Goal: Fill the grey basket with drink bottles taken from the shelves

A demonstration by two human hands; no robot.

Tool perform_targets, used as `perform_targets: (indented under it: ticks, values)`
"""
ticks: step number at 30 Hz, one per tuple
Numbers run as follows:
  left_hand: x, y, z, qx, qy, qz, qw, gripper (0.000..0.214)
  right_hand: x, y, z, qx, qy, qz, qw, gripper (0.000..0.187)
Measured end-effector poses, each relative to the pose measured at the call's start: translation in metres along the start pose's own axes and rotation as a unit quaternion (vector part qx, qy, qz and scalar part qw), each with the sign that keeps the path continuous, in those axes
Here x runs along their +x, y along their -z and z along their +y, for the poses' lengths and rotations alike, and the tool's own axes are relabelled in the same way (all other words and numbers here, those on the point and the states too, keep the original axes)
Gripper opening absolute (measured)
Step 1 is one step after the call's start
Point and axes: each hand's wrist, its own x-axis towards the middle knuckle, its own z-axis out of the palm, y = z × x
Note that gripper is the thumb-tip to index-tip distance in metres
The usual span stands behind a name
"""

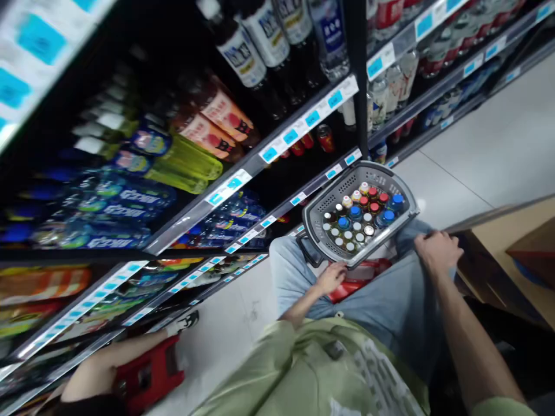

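Observation:
A grey plastic basket point(318, 222) stands tilted in view between my knees, with a dark handle point(309, 251) folded out at its near left side. Upright bottles point(355, 222) with white, red and blue caps fill it in rows. My left hand point(332, 278) is at the basket's near rim, its fingers bent together against the edge. Over my right knee, my right hand point(439, 252) is curled closed; a small dark patch shows by its fingers, and I cannot make out whether it holds anything.
Shelves with drink bottles point(182, 159) and price tags point(290, 137) run along the left and far side. Something red point(362, 280) lies below the basket, between my legs. Another person's leg point(93, 370) and a red stool point(150, 375) are at lower left. Cardboard boxes point(511, 231) stand right.

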Motion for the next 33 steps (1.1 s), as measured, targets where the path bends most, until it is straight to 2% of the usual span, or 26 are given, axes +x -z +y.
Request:
perform_targets:
  ticks: [3,6,8,10,14,17,20,24,26,29,31,33]
  values:
    - [-0.037,-0.013,-0.016,0.026,0.014,0.012,0.999,0.037,-0.001,-0.003,0.002,-0.011,0.003,-0.014,1.000,0.061]
    - [-0.056,-0.010,-0.031,0.019,-0.009,0.012,1.000,0.037,0.000,-0.009,0.004,-0.009,-0.001,-0.012,1.000,0.064]
    - [-0.065,-0.001,-0.041,0.020,-0.030,-0.001,0.999,0.037,0.002,-0.013,0.006,-0.002,-0.005,-0.012,1.000,0.065]
    - [-0.075,0.014,-0.052,0.039,-0.021,-0.007,0.999,0.037,0.005,-0.017,0.009,0.006,-0.003,-0.014,1.000,0.064]
    - [-0.097,0.058,-0.079,0.079,0.022,0.053,0.995,0.032,0.012,-0.027,0.017,0.013,0.003,-0.021,1.000,0.064]
    - [-0.121,0.107,-0.098,0.088,0.046,0.139,0.985,0.031,0.017,-0.037,0.022,0.014,0.000,-0.010,1.000,0.062]
    - [-0.157,0.166,-0.115,0.123,0.119,0.272,0.947,0.029,0.023,-0.044,0.025,0.014,-0.002,-0.003,1.000,0.060]
    - [-0.217,0.252,-0.124,0.182,0.186,0.449,0.855,0.036,0.028,-0.051,0.028,0.016,-0.002,-0.026,1.000,0.066]
    - [-0.248,0.298,-0.120,0.219,0.196,0.515,0.805,0.041,0.030,-0.052,0.030,0.017,0.000,-0.029,0.999,0.068]
    - [-0.287,0.367,-0.104,0.262,0.221,0.613,0.712,0.055,0.031,-0.052,0.031,0.014,0.000,-0.033,0.999,0.068]
    - [-0.306,0.409,-0.092,0.271,0.242,0.659,0.658,0.065,0.032,-0.051,0.030,0.015,-0.002,-0.040,0.999,0.069]
    - [-0.319,0.443,-0.081,0.265,0.274,0.669,0.638,0.072,0.031,-0.049,0.029,0.020,0.000,-0.046,0.999,0.070]
